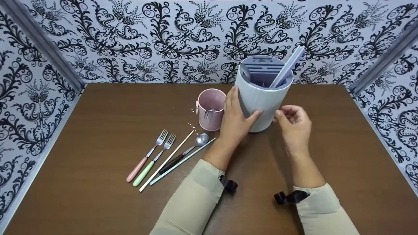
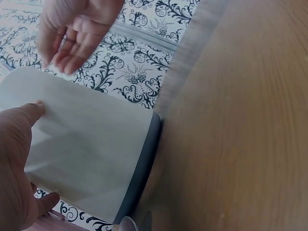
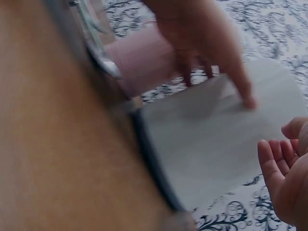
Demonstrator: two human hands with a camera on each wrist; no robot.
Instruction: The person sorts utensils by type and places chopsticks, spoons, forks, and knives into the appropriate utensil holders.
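A white oval utensil holder (image 1: 261,104) with a grey slotted top stands on the table, a bundle of pale lilac and bluish sticks (image 1: 289,65) leaning out of its right side. My left hand (image 1: 235,120) grips the holder from its left, thumb across the front and fingers along the side. Just right of the holder, my right hand (image 1: 297,127) has its fingers loosely bent and holds nothing. In the right wrist view, the right hand (image 3: 288,178) lies apart from the white wall. Behind my left hand is a pink cup (image 1: 209,122) with a fork (image 1: 209,114) in it.
Left of my arms lie a pink-handled fork (image 1: 147,156), a green-handled fork (image 1: 155,160), a dark-handled spoon (image 1: 184,153), a cream chopstick (image 1: 166,161) and a light blue chopstick (image 1: 183,161). Small pale crumbs (image 1: 192,125) lie near the cup. Patterned walls (image 1: 147,42) enclose the table.
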